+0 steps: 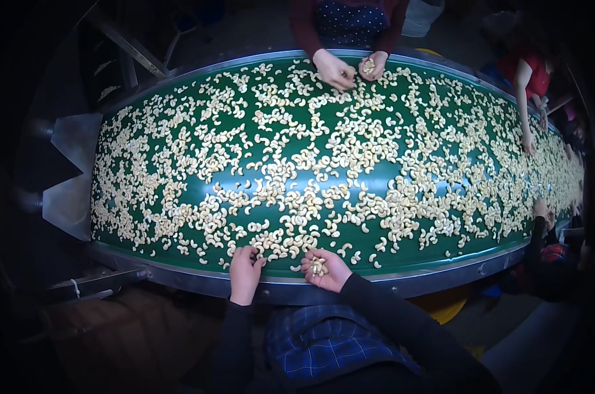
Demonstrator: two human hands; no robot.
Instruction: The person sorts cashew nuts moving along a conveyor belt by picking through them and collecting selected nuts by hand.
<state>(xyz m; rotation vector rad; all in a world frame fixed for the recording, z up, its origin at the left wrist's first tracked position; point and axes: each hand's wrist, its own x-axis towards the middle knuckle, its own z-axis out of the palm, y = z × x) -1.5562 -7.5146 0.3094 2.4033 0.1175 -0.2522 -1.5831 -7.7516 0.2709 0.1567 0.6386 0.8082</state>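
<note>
Pale cashew nuts (pixel 278 187) lie scattered in loose clusters over a green conveyor belt (pixel 192 253). At the belt's near edge my left hand (pixel 245 274) reaches down with bent fingers, closed beside a few cashews. Whether a nut is between its fingertips is hidden. A short way to its right, my right hand (pixel 330 270) is turned palm up and curled around a small heap of cashews (pixel 318 266). That hand rests over the near rim, close to more loose nuts.
Metal rails (pixel 442 271) border the belt. Two pointed metal plates (pixel 76 138) stand at its left end. Across from me, a person's hand (pixel 335 69) works among nuts while their other hand (pixel 374 65) holds some. More people's arms (pixel 523 98) reach in at the right.
</note>
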